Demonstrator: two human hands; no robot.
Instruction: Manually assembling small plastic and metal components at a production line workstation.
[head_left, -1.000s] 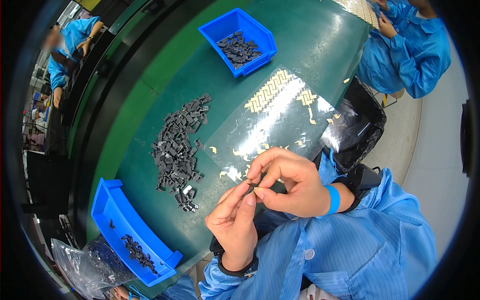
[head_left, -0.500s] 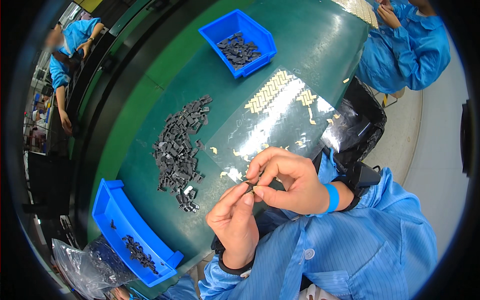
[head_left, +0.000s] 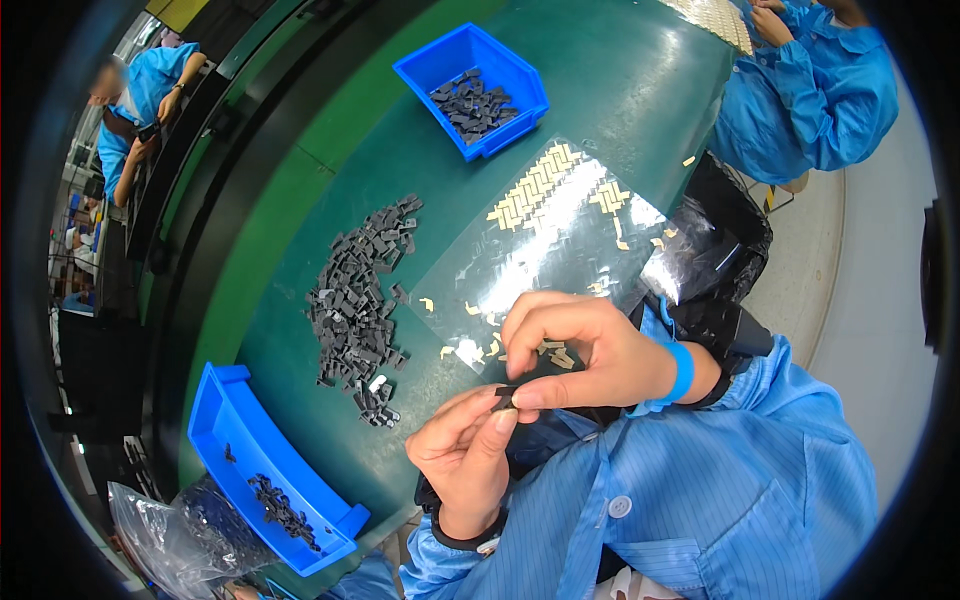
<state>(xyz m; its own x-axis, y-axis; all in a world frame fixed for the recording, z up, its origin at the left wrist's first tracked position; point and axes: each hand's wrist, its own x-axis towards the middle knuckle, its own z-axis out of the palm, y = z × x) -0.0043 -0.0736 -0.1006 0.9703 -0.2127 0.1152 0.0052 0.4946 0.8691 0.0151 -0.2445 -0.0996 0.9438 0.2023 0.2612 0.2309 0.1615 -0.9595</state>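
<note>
A small black plastic part (head_left: 505, 395) is pinched between the thumb and fingers of my left hand (head_left: 465, 455). My right hand (head_left: 595, 355) meets it from the right, its thumb tip pressed on the part and its index finger curled just above. The fingertips hide most of the part. Beyond my hands lies a clear plastic sheet (head_left: 440, 285) bearing rows of small cream adhesive pieces (head_left: 535, 190), with loose cream pieces (head_left: 558, 354) near my right hand. A long heap of dark grey plastic parts (head_left: 355, 300) spreads on the green table to the left.
A blue bin (head_left: 535, 78) with dark parts stands at the far side. Another blue bin (head_left: 205, 430) with small black parts sits at the near left, beside a clear plastic bag (head_left: 165, 530). Black bag (head_left: 740, 215) hangs at the right table edge. Co-workers are at far left and far right.
My right hand has moved slightly right and its index finger has bent down toward the part. The far-left co-worker has drawn an arm in and now holds something dark.
</note>
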